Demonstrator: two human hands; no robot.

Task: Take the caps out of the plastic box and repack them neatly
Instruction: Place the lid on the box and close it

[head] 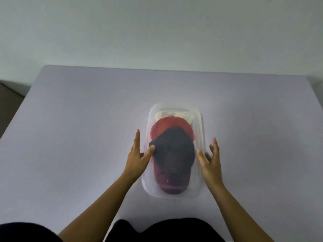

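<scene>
One plastic box of caps, flanked: left hand fingers straight, thumb at dark cap edge; right hand fingers spread

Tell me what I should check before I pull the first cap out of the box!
1. Plastic box sits flat on the table: ok.
2. Both hands free: the left hand and the right hand are open on either side of the box and hold nothing: ok.
3. A cap on top to take first: the dark cap lies over the red cap: ok.
4. Lid off the box: cannot tell, the plastic is clear and the picture is blurry.
5. Bare table beside the box to lay caps on: ok.
</scene>
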